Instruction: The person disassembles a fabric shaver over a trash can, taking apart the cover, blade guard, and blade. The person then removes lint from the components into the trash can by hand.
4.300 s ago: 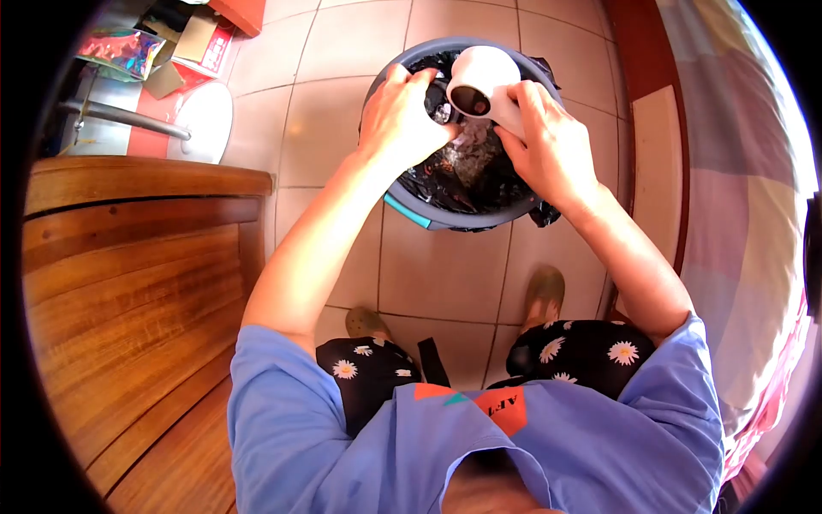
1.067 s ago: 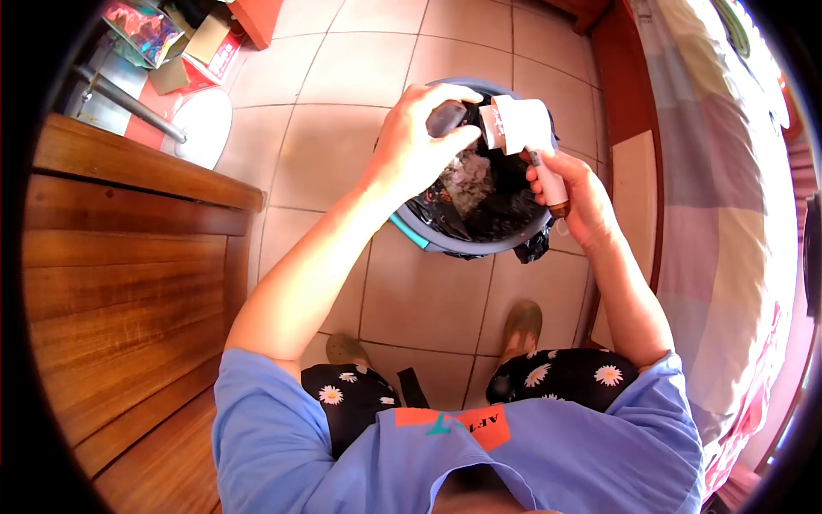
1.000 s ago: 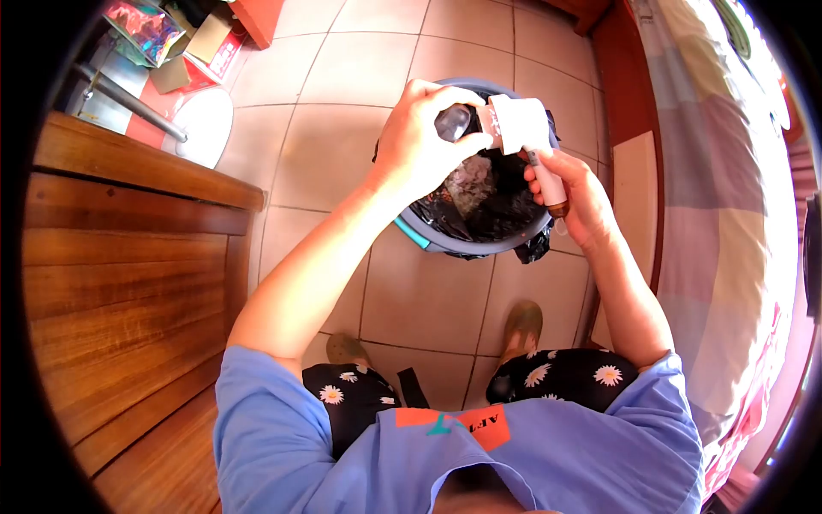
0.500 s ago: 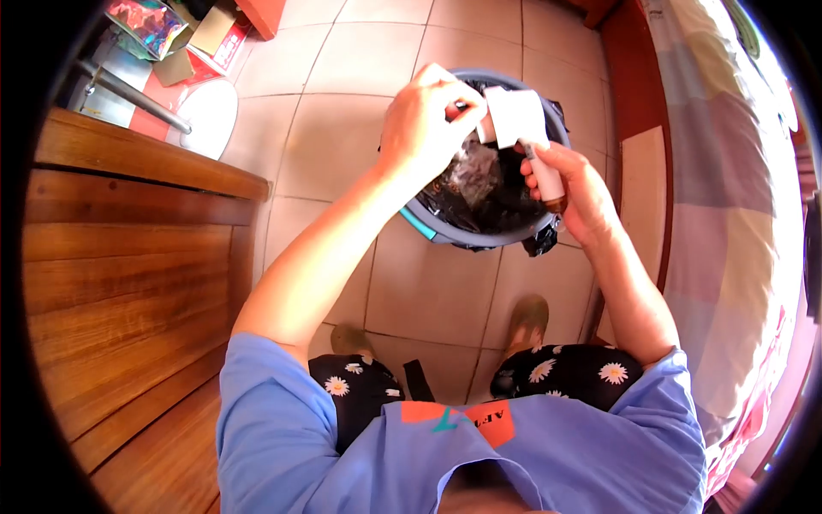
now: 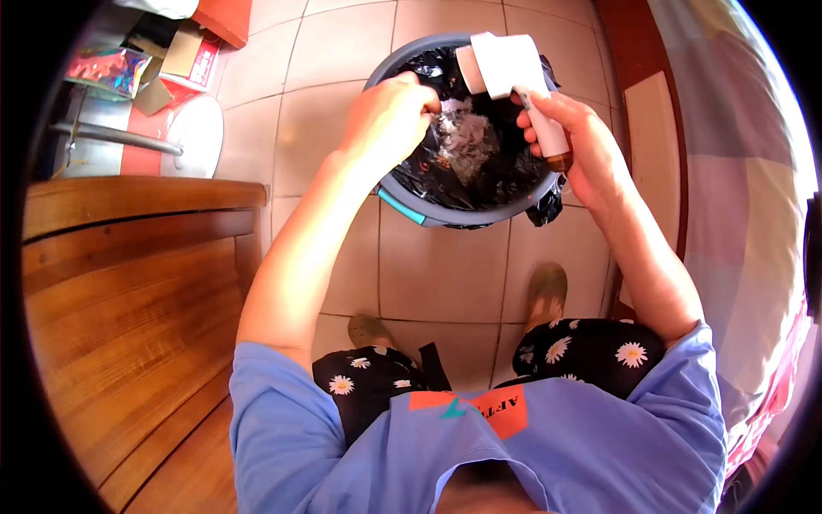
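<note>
My right hand (image 5: 575, 128) grips a white tool (image 5: 509, 67) by its brown-ended handle. Its wide head has a pale pinkish end piece and is held over the right back part of a round bin; its exact kind is unclear. My left hand (image 5: 390, 118) is over the bin's left side, apart from the tool, with its fingers curled in a pinch. Whatever they hold, if anything, is hidden. The grey bin (image 5: 467, 218) is lined with a black bag (image 5: 428, 184). Inside the bag lies a clump of greyish fluff (image 5: 467, 141), just right of the left fingertips.
The bin stands on a tiled floor (image 5: 437, 265), in front of my feet. A wooden cabinet (image 5: 137, 283) is close on the left, and a bed with a checked cover (image 5: 719, 214) on the right. Cardboard boxes (image 5: 193, 56) and a metal pole with a round white base (image 5: 193, 137) are at upper left.
My left hand has come away from the tool's head, moving left and down toward the bin. The tool stays in my right hand. The view has shifted, so the bin sits higher.
</note>
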Motion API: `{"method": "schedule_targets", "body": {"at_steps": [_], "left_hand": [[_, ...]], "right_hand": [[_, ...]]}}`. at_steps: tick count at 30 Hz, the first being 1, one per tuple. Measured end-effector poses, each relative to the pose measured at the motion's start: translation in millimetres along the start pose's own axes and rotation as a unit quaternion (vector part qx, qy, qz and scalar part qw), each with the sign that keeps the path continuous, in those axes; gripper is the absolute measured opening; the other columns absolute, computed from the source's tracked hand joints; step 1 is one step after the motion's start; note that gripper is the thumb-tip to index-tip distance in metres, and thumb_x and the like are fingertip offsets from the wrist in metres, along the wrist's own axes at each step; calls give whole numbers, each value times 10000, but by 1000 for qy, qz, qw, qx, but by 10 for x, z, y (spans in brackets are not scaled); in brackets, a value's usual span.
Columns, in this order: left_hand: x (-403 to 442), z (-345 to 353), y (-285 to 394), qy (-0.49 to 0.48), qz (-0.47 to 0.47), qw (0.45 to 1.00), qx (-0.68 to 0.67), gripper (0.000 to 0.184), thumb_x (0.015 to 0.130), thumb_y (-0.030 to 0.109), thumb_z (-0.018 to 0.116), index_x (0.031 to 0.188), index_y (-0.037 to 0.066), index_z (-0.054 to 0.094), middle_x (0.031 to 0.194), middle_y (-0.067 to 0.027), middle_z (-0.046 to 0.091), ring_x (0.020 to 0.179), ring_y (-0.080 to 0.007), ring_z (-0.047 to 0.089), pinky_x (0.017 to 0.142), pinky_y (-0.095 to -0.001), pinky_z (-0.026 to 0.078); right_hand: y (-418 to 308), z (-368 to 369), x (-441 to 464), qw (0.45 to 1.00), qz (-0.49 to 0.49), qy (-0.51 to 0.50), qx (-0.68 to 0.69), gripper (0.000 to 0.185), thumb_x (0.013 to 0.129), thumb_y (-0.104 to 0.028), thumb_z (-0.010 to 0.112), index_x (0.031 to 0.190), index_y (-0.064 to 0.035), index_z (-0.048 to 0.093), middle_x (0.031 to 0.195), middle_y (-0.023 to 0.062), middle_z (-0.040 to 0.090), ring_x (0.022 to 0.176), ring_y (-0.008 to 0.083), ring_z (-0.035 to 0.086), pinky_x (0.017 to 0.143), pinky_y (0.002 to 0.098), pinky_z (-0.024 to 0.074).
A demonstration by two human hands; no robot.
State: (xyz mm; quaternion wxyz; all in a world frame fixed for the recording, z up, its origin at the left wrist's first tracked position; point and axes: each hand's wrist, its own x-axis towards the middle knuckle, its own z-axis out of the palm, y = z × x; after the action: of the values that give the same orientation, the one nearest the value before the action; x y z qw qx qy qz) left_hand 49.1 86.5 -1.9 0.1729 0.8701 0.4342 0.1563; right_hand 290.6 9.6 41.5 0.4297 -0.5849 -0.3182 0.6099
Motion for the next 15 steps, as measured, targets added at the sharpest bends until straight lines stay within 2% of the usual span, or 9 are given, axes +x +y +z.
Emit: {"method": "schedule_targets", "body": {"at_steps": [1, 3, 4, 5, 7, 9, 11, 15], "left_hand": [[53, 139, -60, -7, 4, 1000, 2, 116, 874, 105, 668, 945, 72, 755, 956, -142, 683, 868, -352, 693, 805, -434, 563], [193, 312, -106, -46, 30, 996, 68, 171, 890, 116, 609, 951, -16, 700, 964, -180, 697, 932, -383, 692, 841, -474, 549], [224, 308, -98, -100, 63, 990, 74, 245, 914, 139, 556, 1010, -68, 644, 998, -235, 700, 987, -422, 681, 885, -492, 536], [263, 341, -69, -105, 66, 989, 75, 245, 914, 139, 556, 1010, -68, 644, 998, -235, 700, 987, -422, 681, 885, -492, 536], [396, 434, -44, -161, -38, 985, 44, 290, 934, 138, 511, 1121, -53, 621, 1037, -268, 698, 1006, -435, 674, 902, -483, 537], [489, 543, -104, -180, -43, 980, 70, 329, 953, 142, 454, 1170, -47, 614, 1058, -275, 703, 1026, -431, 675, 920, -474, 535], [575, 615, -197, -228, -2, 964, 139, 329, 954, 137, 453, 1174, -46, 615, 1033, -277, 709, 1018, -427, 685, 914, -472, 539], [626, 660, -199, -255, -32, 959, 120, 326, 953, 144, 461, 1165, -44, 621, 1023, -281, 713, 1007, -426, 694, 901, -473, 546]], "right_hand": [[3, -7, 0, 1000, -10, 2, 6, 319, 998, -287, 636, 1169, -21, 675, 921, 13, 670, 783, 76, 600, 703, 231, 494], [11, -13, -7, 1000, -20, 4, 15, 323, 998, -292, 638, 1168, -20, 675, 925, 16, 672, 790, 78, 603, 710, 235, 496], [12, -21, -8, 1000, -15, 1, 17, 327, 999, -295, 636, 1168, -18, 676, 928, 17, 673, 793, 79, 605, 713, 235, 497], [13, -35, -14, 1000, -7, -3, 18, 330, 1000, -298, 635, 1168, -17, 676, 930, 19, 675, 796, 80, 606, 717, 235, 498], [29, -62, -26, 1000, -9, -5, 25, 332, 1000, -302, 636, 1159, -15, 680, 931, 22, 677, 796, 80, 608, 717, 236, 500], [34, -89, -43, 999, -8, -11, 33, 327, 999, -307, 641, 1145, -18, 687, 925, 22, 679, 792, 79, 608, 716, 235, 501], [47, -124, -44, 999, -6, -12, 40, 323, 998, -308, 644, 1140, -21, 688, 921, 20, 680, 789, 79, 609, 716, 235, 501], [93, -181, -48, 999, -8, -10, 50, 318, 994, -311, 651, 1133, -28, 691, 912, 16, 687, 786, 77, 613, 716, 235, 503]]}}
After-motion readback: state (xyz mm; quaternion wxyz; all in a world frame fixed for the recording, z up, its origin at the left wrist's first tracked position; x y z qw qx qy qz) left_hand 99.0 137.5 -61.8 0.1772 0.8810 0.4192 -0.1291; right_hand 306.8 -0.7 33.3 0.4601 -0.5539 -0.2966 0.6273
